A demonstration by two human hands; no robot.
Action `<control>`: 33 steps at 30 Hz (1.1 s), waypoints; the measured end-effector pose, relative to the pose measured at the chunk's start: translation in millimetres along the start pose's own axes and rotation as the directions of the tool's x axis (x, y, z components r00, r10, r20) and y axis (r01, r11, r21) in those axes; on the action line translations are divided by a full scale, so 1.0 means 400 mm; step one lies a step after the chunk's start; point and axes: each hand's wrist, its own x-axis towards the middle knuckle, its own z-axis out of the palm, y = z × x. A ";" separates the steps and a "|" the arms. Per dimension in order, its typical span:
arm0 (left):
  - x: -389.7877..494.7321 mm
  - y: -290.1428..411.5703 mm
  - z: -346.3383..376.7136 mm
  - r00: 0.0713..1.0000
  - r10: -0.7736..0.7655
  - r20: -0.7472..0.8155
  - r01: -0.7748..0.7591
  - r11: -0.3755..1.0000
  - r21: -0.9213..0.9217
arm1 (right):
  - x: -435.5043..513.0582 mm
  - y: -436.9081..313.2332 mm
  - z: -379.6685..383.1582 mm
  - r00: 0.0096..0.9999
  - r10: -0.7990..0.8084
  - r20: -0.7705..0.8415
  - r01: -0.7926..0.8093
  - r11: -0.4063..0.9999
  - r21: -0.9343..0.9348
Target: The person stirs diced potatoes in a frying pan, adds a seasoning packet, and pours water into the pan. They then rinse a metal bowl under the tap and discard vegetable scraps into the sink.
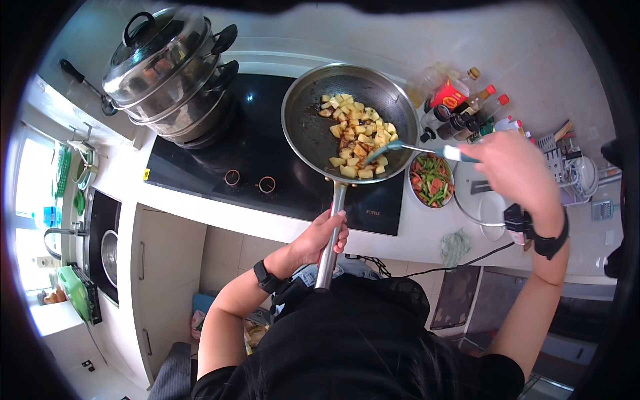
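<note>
My left hand (322, 235) is wrapped around the metal handle (328, 265) of a wok (307, 120) on the black cooktop. Diced potatoes (367, 127), some browned with dark sauce, lie across the middle and near side of the wok. In my right hand (515, 170), slightly blurred, is a turner (425, 148) with a green head and a metal shaft. Its head dips among the potato pieces at the wok's right side. Just right of the wok, a bowl (431, 180) holds cut green vegetables and reddish slices.
A tall stacked steamer pot (165, 75) with a lid occupies the cooktop's left side. Several seasoning bottles and jars (470, 107) crowd the wall at right. A glass lid (492, 210) lies beneath my right forearm, near a crumpled cloth (455, 246). The sink (102, 240) is far left.
</note>
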 end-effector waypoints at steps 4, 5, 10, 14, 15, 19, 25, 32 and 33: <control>0.002 -0.003 0.001 1.000 0.028 0.013 -0.028 1.000 0.000 | 0.093 -0.074 0.121 0.992 0.096 -0.080 -0.092 0.994 0.058; 0.000 -0.003 0.001 1.000 0.024 0.013 -0.024 1.000 -0.005 | 0.107 -0.079 0.149 0.986 0.116 -0.116 -0.106 0.990 0.095; -0.001 -0.003 0.003 1.000 0.023 0.005 -0.022 1.000 -0.012 | 0.175 -0.082 0.188 0.906 0.155 -0.393 -0.090 0.980 0.178; 0.002 -0.004 -0.002 0.999 0.027 0.019 -0.026 1.000 -0.017 | 0.256 -0.126 0.187 0.936 0.096 -0.340 -0.025 0.978 0.206; 0.001 -0.006 -0.003 0.999 0.032 0.019 -0.031 0.999 -0.022 | 0.260 -0.128 0.189 0.965 0.046 -0.258 0.018 0.971 0.240; 0.001 -0.011 -0.008 0.999 0.029 0.024 -0.029 0.999 -0.018 | 0.166 -0.051 0.156 0.994 0.002 -0.106 0.017 0.984 0.177; 0.006 -0.007 -0.009 0.999 0.026 0.031 -0.025 0.999 -0.043 | -0.050 0.036 -0.023 0.996 -0.003 -0.087 0.018 0.985 0.170; 0.004 -0.008 -0.010 0.999 0.005 0.038 -0.003 0.998 -0.055 | 0.064 -0.103 0.083 0.992 0.126 -0.029 -0.125 0.992 0.011; 0.002 -0.008 -0.009 0.999 0.006 0.037 -0.004 0.999 -0.053 | 0.075 -0.087 0.095 0.985 0.121 -0.123 -0.115 0.992 0.059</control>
